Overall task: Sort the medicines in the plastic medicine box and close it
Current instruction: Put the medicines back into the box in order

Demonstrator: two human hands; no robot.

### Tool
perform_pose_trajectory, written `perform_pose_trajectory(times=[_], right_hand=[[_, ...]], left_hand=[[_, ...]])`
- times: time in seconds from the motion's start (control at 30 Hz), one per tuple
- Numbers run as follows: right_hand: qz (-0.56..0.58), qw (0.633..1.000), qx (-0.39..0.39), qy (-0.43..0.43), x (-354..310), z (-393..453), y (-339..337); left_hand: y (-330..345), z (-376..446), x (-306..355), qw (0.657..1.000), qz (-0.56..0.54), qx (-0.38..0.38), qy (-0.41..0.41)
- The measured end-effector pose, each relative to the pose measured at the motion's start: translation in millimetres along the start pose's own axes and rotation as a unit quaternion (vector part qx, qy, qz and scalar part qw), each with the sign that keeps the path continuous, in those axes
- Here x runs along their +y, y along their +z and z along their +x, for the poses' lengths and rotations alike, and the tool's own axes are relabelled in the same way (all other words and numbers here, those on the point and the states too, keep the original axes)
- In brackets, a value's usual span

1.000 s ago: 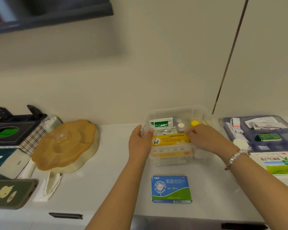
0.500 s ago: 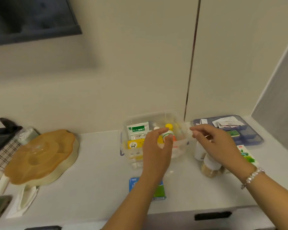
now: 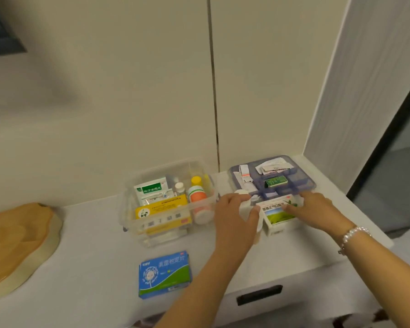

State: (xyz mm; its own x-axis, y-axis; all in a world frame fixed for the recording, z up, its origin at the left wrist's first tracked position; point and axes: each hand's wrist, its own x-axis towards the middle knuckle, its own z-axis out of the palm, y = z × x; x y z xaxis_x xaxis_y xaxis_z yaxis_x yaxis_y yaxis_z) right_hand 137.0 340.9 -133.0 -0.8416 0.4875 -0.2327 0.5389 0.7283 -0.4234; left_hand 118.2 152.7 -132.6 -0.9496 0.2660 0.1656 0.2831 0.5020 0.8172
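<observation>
The left hand (image 3: 234, 216) grips a white bottle (image 3: 244, 204); the right hand (image 3: 315, 209) presses flat on a green box (image 3: 278, 213), beside the open medicine box (image 3: 171, 209). The bottle may slip if lifted hastily.

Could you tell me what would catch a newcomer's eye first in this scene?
Probably the clear medicine box at the counter's middle, packed with packets and bottles. Just right of it, the left hand grips a white bottle while the right hand rests on a green-and-white carton. A blue carton lies alone in front.
</observation>
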Motion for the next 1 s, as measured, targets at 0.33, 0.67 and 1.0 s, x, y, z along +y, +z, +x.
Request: perform_pose_trajectory(times=[0.33,0.67,1.0], right_hand=[[0.111,0.988,-0.086,0.065,16.3,19.9,14.4],[0.225,0.969,-0.083,0.055,20.3,25.3,27.6],[0.152,0.965,-0.212,0.024,25.5,18.6,15.6]], left_hand=[[31.8,9.3,-5.8,0.979,0.170,-0.063,0.093],[39.4,19.2,-9.1,0.968,0.209,-0.118,0.072],[27.2,15.1,-14.6,0.988,0.099,-0.121,-0.013]])
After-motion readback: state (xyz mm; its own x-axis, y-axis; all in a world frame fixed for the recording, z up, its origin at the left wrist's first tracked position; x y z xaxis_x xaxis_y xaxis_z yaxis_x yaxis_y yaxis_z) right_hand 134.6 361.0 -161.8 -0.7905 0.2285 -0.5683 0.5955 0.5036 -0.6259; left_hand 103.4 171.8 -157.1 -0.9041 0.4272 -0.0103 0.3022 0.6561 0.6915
